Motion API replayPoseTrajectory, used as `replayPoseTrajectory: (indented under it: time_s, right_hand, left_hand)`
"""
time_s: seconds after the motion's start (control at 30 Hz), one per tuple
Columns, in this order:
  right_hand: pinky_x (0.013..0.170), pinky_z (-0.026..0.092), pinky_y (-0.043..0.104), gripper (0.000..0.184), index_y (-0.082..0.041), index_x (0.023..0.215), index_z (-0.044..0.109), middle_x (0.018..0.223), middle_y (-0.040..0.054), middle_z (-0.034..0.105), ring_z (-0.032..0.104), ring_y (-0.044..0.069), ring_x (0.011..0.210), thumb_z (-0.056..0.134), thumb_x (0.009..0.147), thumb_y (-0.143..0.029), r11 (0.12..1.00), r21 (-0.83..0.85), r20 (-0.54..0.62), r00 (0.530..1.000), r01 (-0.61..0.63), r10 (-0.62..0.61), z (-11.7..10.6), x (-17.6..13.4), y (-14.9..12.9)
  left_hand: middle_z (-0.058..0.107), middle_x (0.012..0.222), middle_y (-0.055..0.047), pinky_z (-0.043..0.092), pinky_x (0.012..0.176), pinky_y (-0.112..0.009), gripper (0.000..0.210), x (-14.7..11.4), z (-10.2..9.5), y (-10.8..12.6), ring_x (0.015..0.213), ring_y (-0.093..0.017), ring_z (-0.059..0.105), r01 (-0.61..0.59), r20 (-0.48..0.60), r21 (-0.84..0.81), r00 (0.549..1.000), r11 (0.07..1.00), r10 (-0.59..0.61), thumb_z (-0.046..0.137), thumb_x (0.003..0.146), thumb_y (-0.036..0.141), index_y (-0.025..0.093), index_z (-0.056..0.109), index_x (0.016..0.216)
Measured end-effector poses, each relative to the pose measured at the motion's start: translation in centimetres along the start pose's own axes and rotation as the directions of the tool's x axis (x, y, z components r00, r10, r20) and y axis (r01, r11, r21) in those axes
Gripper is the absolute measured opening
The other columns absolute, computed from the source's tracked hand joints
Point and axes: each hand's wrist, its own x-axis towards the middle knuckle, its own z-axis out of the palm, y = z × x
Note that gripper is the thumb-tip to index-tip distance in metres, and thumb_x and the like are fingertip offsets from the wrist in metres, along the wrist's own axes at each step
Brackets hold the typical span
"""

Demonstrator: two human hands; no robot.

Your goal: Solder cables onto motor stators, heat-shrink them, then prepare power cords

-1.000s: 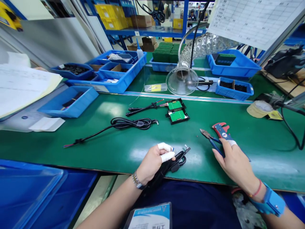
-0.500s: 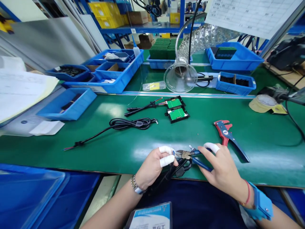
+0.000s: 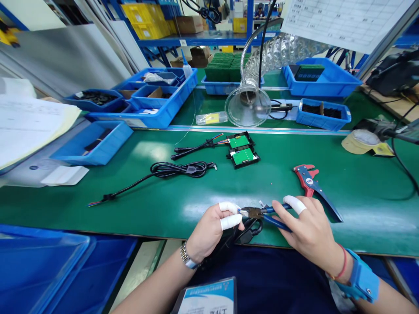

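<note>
My left hand (image 3: 214, 226), with white covers on thumb and forefinger, pinches the end of a black cable (image 3: 231, 237) near the front edge of the bench. Blue-handled cutting pliers (image 3: 253, 212) are gripped in my right hand (image 3: 304, 222), their jaws right at the left fingertips. Whether a wire lies between the jaws is too small to tell. Below the pliers hangs a dark plug (image 3: 247, 235) on a bundled cable. Just beyond my right hand lies a red and blue wire stripper (image 3: 314, 187).
A coiled black cable (image 3: 178, 169) lies at left centre. Behind it are two green circuit boards (image 3: 242, 155) in black housings and short cables (image 3: 196, 148). A clear extraction hood (image 3: 248, 107) hangs over the back. Blue bins (image 3: 157, 115) line the rear; a tape roll (image 3: 363, 141) sits right.
The pliers' handles have come closer together and the tool has turned slightly. My right hand has shifted a little to the right; my left hand is nearly still.
</note>
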Motion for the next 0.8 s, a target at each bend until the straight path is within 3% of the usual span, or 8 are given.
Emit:
replayPoseTrajectory:
  time_s: [0.4,0.8]
  right_hand:
    - [0.07,0.036,0.037,0.036,-0.016,0.111,0.057,0.092,0.0135,0.056,0.046,0.025,0.082,0.055,0.075,-0.021,0.999,0.036,0.089,0.996,0.019,-0.022,-0.9,0.5,0.0]
    - [0.067,0.034,0.034,0.029,-0.018,0.106,0.06,0.082,0.0104,0.055,0.046,0.022,0.077,0.053,0.078,-0.023,1.0,-0.016,0.136,0.99,0.022,-0.02,-1.2,0.2,0.3]
  left_hand:
    - [0.063,0.071,0.001,0.041,0.06,-0.022,0.012,-0.2,0.3,0.2,0.055,-0.008,0.056,-0.03,-0.069,0.092,0.997,0.995,0.036,0.07,0.064,0.017,0.014,0.059,0.062]
    - [0.062,0.065,0.0,0.044,0.059,-0.023,0.014,-0.3,1.1,0.2,0.056,-0.011,0.055,-0.012,-0.11,0.202,0.993,0.979,0.034,0.071,0.06,0.018,0.014,0.058,0.058]
